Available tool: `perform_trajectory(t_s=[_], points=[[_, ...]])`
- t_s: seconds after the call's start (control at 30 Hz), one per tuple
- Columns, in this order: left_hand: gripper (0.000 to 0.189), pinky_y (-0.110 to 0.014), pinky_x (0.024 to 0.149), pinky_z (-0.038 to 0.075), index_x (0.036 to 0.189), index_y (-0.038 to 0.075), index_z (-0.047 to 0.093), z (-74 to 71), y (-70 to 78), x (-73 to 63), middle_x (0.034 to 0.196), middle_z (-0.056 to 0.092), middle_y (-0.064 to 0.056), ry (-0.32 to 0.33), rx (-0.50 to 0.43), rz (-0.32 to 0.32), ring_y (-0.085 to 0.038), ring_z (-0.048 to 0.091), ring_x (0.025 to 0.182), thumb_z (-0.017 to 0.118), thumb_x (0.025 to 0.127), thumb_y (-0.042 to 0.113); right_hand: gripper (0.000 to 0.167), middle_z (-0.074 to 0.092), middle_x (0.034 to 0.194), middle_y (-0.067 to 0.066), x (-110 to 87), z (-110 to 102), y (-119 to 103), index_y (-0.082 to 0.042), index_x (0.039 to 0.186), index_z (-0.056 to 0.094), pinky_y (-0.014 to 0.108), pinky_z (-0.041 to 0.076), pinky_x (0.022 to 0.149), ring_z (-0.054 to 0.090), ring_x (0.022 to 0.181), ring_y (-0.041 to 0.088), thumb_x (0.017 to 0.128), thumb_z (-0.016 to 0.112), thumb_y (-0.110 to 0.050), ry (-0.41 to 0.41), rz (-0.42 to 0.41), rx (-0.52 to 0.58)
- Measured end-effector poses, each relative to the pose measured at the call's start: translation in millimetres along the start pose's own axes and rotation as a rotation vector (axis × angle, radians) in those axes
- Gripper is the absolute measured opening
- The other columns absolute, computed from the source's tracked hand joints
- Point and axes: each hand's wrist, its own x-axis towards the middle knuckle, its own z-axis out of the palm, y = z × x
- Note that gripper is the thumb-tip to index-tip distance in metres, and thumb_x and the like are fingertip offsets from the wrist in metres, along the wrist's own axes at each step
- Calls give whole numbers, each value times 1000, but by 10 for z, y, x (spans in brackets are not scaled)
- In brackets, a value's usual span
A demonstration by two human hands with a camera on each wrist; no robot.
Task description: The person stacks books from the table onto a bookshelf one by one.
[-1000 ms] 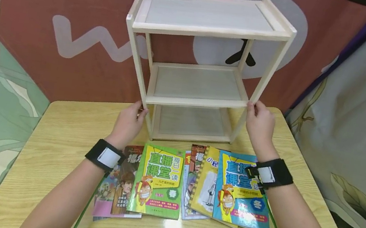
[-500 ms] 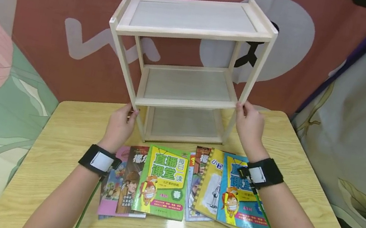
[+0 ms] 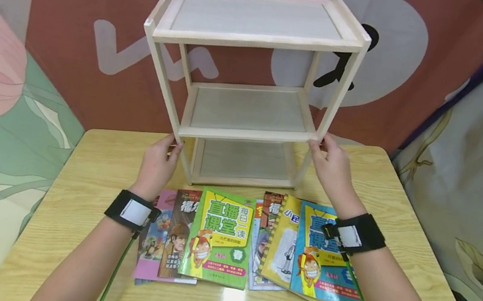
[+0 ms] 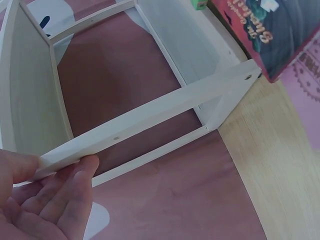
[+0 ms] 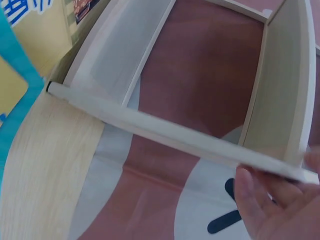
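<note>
A pale wooden shelf rack (image 3: 247, 131) with three tiers stands upright at the back of the table in the head view. My left hand (image 3: 159, 163) pinches its front left post (image 4: 150, 114) just below the middle tier. On the other side, my right hand (image 3: 333, 168) holds the front right post (image 5: 170, 131) between thumb and fingers, near the middle tier's corner. The thumb is blurred and partly cut off in the right wrist view. No objects lie on the rack's tiers.
Several books lie overlapping before the rack, among them a green book (image 3: 221, 237), a brown book (image 3: 177, 235), a yellow spiral-bound book (image 3: 282, 242) and a blue book (image 3: 315, 280). They rest on the wooden table (image 3: 98, 174). A red-brown cloth (image 3: 69, 63) hangs behind.
The rack has slid left relative to the table and books, with both hands on its posts. Lately it barely moves, and my right wrist has swung slightly outward. The head view has shifted a little.
</note>
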Motion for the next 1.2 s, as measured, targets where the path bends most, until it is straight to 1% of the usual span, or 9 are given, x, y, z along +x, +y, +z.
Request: perform_trajectory(t_s=[0.1,0.17,0.3,0.47,0.7,0.8,0.93,1.2], points=[[27,-42,78,56,116,-1,62,-2,-3,-17,110,67,-21,-4,-2,-19,-33,68,95,54,96,16,43,58,127,19,-20,-36,56,-6,133,50,51,48,94,56,115,34,96,55,-26,-88,3,-10],[27,-42,76,57,117,0,62,-9,1,-25,109,68,-20,-1,1,-23,-32,69,91,56,95,15,41,58,128,20,-30,-29,88,-4,132,51,51,48,93,58,114,35,95,57,-19,-103,0,-33],[26,-42,73,57,116,-1,63,-8,12,-33,105,69,-21,13,10,-8,-32,70,85,59,94,12,38,60,125,20,-40,19,144,-3,131,53,49,52,87,61,109,34,95,57,-15,-61,-27,-84],[25,-42,73,57,116,-1,62,-3,17,-43,104,69,-22,27,4,3,-33,70,85,57,94,11,37,62,120,21,-52,50,147,-2,128,54,49,54,82,64,105,36,93,59,-12,-6,-65,-119],[29,-41,74,57,120,-3,61,6,-3,-28,108,67,-23,34,3,18,-33,69,90,57,94,10,33,64,117,20,-72,73,162,-2,125,56,48,55,80,64,104,35,93,59,-12,-2,-102,-179],[29,-40,74,57,119,-3,61,24,-7,-4,107,68,-22,32,11,24,-32,69,90,59,93,9,34,65,115,20,-66,71,183,-2,126,55,47,55,79,64,103,35,93,58,-11,20,-119,-191],[29,-40,74,57,119,-4,61,45,17,19,107,68,-22,30,7,24,-32,70,90,59,93,8,33,65,113,21,-46,58,198,-1,126,55,47,56,77,64,102,36,93,58,-10,36,-119,-200],[30,-39,75,57,121,-3,60,58,59,79,109,67,-23,21,0,21,-33,69,92,58,93,8,34,65,114,21,-11,32,200,-1,126,56,46,56,76,65,101,36,94,58,-10,46,-108,-207]])
